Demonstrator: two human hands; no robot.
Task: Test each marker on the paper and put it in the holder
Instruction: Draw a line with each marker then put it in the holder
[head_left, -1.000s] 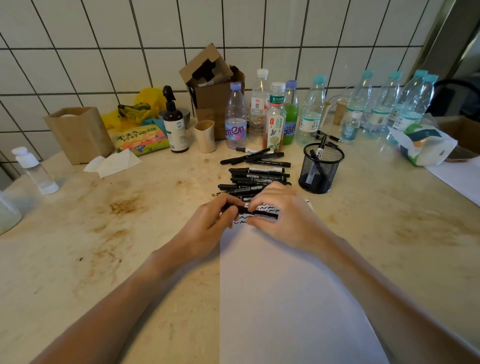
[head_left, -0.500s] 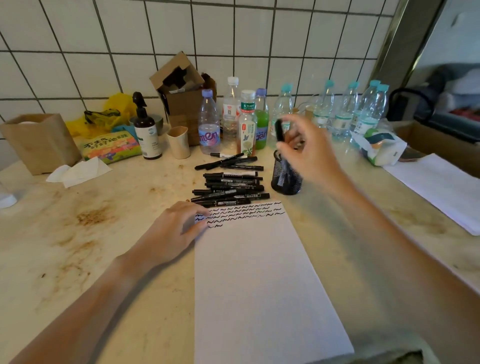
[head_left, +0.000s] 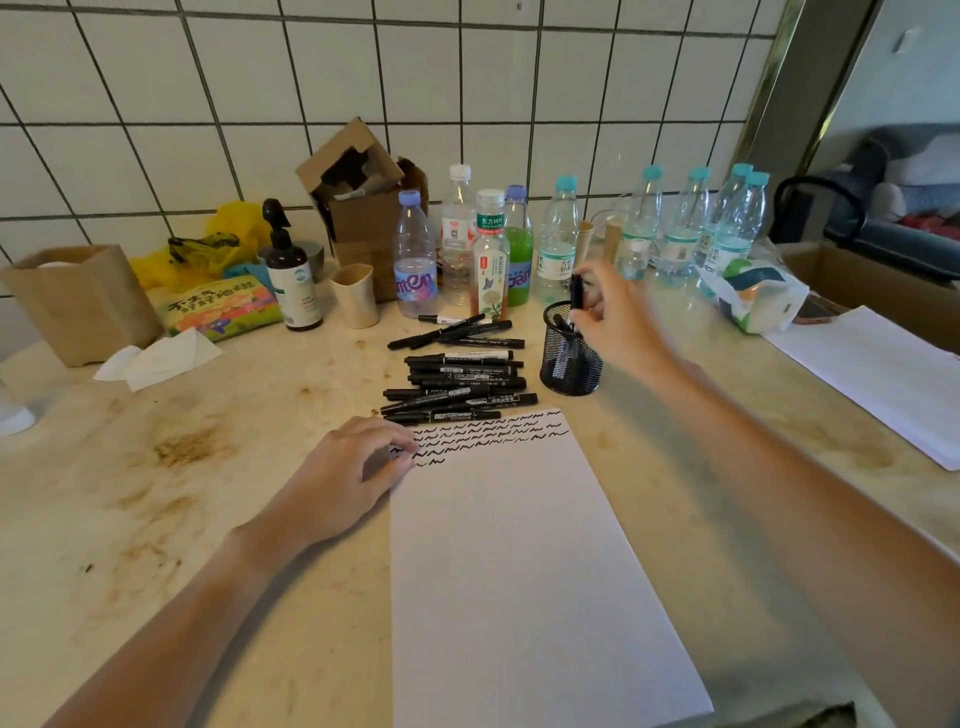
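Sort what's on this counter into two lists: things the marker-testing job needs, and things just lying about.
Job:
- marker pinched in the right hand
- mesh holder
- pile of black markers
- paper with squiggles, left hand resting at its edge

Lying about:
- drink bottles
- pump bottle
- cardboard box
- beige cup
- tissues

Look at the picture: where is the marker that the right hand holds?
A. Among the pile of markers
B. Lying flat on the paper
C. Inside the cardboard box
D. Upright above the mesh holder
D: the right hand pinches the marker upright just above the mesh holder.
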